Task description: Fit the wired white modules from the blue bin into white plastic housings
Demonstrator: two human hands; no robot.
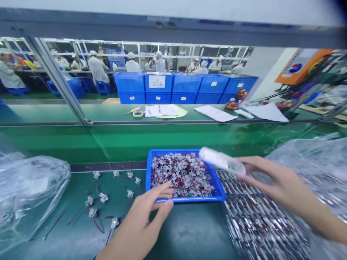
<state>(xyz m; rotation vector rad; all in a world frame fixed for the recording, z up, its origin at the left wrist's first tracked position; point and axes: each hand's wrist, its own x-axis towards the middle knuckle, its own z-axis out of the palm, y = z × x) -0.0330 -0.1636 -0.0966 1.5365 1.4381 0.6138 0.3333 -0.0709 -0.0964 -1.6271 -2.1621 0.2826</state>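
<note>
A clear-and-white cylinder, like a tube or bottle (221, 161), is gripped at its right end by my right hand (267, 177). It is blurred and tilts over the right side of a blue tray (187, 199). The tray holds a heap of small whitish parts (181, 171) with thin red wires. My left hand (148, 213) is open, fingers stretched out and thumb apart, at the tray's near-left corner; I cannot tell whether it touches the rim. Left of it, several loose wired parts (92, 212) lie scattered on the green bench top.
Rows of slim wired silvery pieces (260, 220) lie right of the tray. Clear plastic bags (35, 187) flank the work area. On a shelf ahead are papers (216, 113), a tape roll (138, 113) and a screwdriver (132, 111). Beyond stand blue bins (185, 83) and seated people in white.
</note>
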